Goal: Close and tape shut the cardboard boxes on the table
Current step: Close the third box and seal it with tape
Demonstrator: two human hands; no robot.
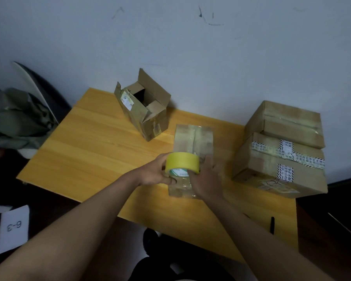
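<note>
The left hand (156, 171) grips the tape (182, 162) over the shut box (193, 142) mid-desk (93, 142). The right hand (206, 177) presses the box, fingers spread, to keep it still. One box (144, 110) is open.

Head view – looks forward and steeply down, close over the table (93, 138)
</note>
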